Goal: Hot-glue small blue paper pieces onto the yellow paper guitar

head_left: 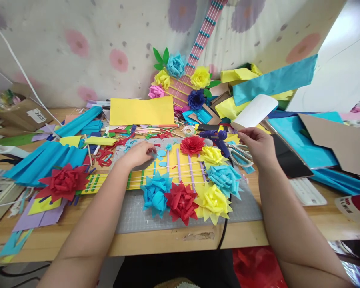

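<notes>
Our left hand is bent above the upper edge of the yellow paper guitar, fingers curled down just beside a few small blue paper ovals; we cannot tell whether anything is caught between the fingertips. Our right hand is raised past the guitar's other end, thumb and forefinger drawn together near the curled white sheet; whether they pinch something thin, we cannot tell. Between our forearms, the guitar lies flat across the grey cutting mat on the bench, ringed by red, yellow and blue paper flowers.

Those ovals look light and possibly loose, so a brush of our left fingers could scatter them among the scraps behind. Our left forearm crosses over the neck; if it sank, it might crush the green strips or drag the white strings out of line.

On the right, the glue gun points its nozzle toward the red flower. We cannot see whether it is hot, but if it is, a nudge could scorch petals or drip glue. Its black cord passes by the flowers and over the front edge, so a snag from our arm or lap could pull the gun across them. The scissors lie just below our right hand, where a careless drop could knock them.
</notes>
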